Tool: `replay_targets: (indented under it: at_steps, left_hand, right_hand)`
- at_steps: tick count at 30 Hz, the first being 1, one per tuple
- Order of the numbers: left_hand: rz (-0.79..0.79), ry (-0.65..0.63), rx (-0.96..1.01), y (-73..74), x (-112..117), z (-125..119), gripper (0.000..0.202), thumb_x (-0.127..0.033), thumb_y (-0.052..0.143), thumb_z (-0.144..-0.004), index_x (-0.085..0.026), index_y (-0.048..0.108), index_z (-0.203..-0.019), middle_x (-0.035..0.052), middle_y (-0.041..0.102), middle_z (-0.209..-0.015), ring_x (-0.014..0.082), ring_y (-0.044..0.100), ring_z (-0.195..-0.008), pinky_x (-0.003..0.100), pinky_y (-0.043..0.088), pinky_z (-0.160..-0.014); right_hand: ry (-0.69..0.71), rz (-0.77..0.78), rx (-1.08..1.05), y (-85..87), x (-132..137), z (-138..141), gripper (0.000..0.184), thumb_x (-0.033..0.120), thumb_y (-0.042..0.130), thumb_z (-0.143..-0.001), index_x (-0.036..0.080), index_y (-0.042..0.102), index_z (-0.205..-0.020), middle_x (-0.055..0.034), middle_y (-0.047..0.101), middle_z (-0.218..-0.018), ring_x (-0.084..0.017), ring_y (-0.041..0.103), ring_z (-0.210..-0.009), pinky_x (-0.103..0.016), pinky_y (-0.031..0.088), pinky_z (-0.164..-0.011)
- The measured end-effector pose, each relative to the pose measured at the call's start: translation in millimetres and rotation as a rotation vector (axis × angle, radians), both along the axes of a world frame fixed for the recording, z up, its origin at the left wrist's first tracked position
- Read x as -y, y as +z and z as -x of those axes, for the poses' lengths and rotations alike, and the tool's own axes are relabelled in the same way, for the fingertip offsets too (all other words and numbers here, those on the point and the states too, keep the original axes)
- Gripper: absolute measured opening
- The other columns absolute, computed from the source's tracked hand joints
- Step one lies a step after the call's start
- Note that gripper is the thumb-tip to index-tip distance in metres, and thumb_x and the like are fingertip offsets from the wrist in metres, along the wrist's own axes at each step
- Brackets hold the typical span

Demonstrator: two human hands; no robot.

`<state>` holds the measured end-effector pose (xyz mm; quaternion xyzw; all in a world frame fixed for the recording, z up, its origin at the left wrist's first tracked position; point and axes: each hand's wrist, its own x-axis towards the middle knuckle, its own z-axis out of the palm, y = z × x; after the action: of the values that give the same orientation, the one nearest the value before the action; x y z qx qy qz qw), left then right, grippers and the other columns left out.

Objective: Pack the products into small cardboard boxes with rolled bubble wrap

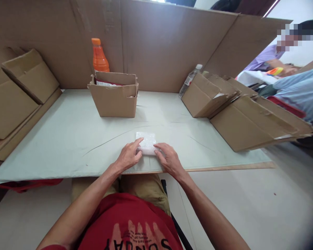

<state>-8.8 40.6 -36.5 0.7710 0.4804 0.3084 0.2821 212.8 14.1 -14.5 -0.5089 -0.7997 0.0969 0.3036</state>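
A small white bubble-wrap packet (146, 142) lies flat on the pale green table sheet (67, 139), near the front edge. My left hand (128, 155) rests at its left side, index finger stretched over the packet's near corner and the other fingers curled. My right hand (169, 159) presses on its right near corner with the fingers close together. Both hands touch the packet and it stays on the sheet.
An open cardboard box (114, 95) stands mid-table with an orange bottle (99, 57) behind it. Flattened cartons lie stacked at left (18, 86) and right (240, 111). A clear water bottle (190, 80) leans by the cardboard back wall. Other people sit at far right.
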Motion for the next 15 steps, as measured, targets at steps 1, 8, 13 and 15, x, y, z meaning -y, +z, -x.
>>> replay_targets:
  at_steps: [1,8,13,15]
  left_hand:
    - [0.011,0.013,0.01,-1.1,-2,-1,0.064,-0.016,0.054,-0.08,-0.022,0.05,-0.143,0.0048,0.072,-0.104,0.0217,0.066,-0.094,0.037,0.052,-0.091]
    - [-0.007,0.166,0.124,-2.1,-9,-7,0.061,-0.012,0.056,-0.078,-0.018,0.053,-0.139,0.0117,0.063,-0.125,0.0244,0.062,-0.109,0.042,0.049,-0.102]
    - [0.008,0.315,0.268,-6.1,11,5,0.055,-0.021,0.059,-0.082,-0.018,0.052,-0.137,0.0135,0.06,-0.125,0.0226,0.064,-0.099,0.041,0.055,-0.09]
    - [0.08,0.368,0.378,-8.5,21,8,0.059,-0.023,0.057,-0.084,-0.016,0.045,-0.142,0.0142,0.061,-0.12,0.0206,0.066,-0.094,0.038,0.057,-0.083]
  right_hand:
    - [-0.041,-0.08,0.012,1.9,7,1,0.024,0.025,0.051,-0.097,0.025,0.068,-0.114,-0.0081,0.072,-0.116,-0.025,0.066,-0.109,-0.042,0.049,-0.092]
    - [0.126,-0.118,0.303,-2.5,3,20,0.033,0.019,0.059,-0.092,0.021,0.063,-0.124,-0.0113,0.068,-0.127,-0.03,0.06,-0.116,-0.046,0.044,-0.094]
    - [0.072,-0.08,0.261,-18.1,-24,23,0.027,0.017,0.052,-0.095,0.02,0.067,-0.118,-0.0124,0.073,-0.116,-0.028,0.065,-0.103,-0.044,0.047,-0.088]
    - [0.047,-0.048,0.14,-18.0,-24,26,0.027,0.02,0.052,-0.096,0.021,0.068,-0.117,-0.0108,0.075,-0.112,-0.027,0.067,-0.099,-0.043,0.048,-0.089]
